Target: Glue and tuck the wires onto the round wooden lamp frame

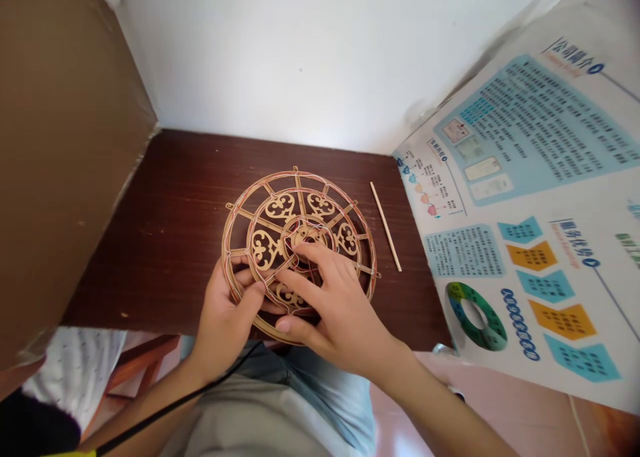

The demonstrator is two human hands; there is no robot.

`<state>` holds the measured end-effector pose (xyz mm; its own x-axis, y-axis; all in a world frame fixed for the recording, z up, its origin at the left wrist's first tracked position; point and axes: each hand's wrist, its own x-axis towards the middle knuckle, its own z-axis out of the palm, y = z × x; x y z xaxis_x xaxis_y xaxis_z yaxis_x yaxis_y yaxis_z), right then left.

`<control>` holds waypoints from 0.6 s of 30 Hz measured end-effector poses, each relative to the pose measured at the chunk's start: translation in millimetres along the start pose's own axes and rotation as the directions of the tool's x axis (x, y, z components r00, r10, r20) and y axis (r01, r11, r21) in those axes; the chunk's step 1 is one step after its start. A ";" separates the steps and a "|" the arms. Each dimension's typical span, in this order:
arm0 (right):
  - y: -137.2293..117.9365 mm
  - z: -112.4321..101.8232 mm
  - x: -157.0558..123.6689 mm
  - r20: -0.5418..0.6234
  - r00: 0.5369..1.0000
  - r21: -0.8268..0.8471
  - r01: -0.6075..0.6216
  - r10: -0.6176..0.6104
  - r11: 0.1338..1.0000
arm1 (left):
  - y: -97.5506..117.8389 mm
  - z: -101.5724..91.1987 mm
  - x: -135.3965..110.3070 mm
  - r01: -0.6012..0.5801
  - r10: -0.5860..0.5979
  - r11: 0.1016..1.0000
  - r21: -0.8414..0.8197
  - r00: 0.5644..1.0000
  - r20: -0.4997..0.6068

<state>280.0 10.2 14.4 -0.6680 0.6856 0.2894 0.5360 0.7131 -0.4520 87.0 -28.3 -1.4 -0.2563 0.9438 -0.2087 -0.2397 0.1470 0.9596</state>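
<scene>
A round, tan wooden openwork frame like a wheel has spokes, scroll-shaped cutouts and thin red and white wires along its rings. Its near edge reaches the front of the dark table. My left hand grips the frame at its near left, thumb on top and fingers underneath. Over the near right part lies my right hand, its fingers spread; the fingertips touch near the hub and the thumb is by the near rim. Part of the hub and the near right side are hidden beneath this hand.
A thin pale stick lies on the dark brown tabletop, right of the frame. A white wall rises behind, a brown panel stands left, and a printed poster covers the right side. A black cable crosses my left forearm.
</scene>
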 end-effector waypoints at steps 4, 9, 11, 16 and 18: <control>-0.6 1.0 -2.1 0.014 1.000 -0.013 -0.007 0.007 1.000 | -1.2 -0.6 -0.1 -0.020 0.020 1.000 0.005 1.000 -0.013; 1.1 -0.1 -3.2 0.018 1.000 -0.001 0.021 -0.021 1.000 | -5.5 -0.3 -0.5 -0.014 0.014 1.000 -0.025 1.000 -0.012; 1.8 0.7 -4.1 0.010 1.000 -0.003 0.027 -0.027 1.000 | -4.9 0.7 -1.3 -0.018 0.018 0.999 -0.029 1.000 -0.020; 3.7 4.0 -7.6 -0.006 0.999 -0.018 0.037 -0.038 0.999 | 0.5 5.4 -2.8 -0.008 0.007 0.999 -0.032 0.999 -0.031; 3.9 4.6 -8.9 -0.018 0.999 -0.033 0.045 -0.045 0.998 | 2.3 8.0 -2.5 -0.009 0.008 0.999 -0.033 0.999 -0.039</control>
<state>285.7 6.3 6.2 -0.6820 0.6551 0.3252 0.5221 0.7474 -0.4108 94.6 -28.0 2.9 -0.2942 0.9328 -0.2084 -0.2682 0.1287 0.9547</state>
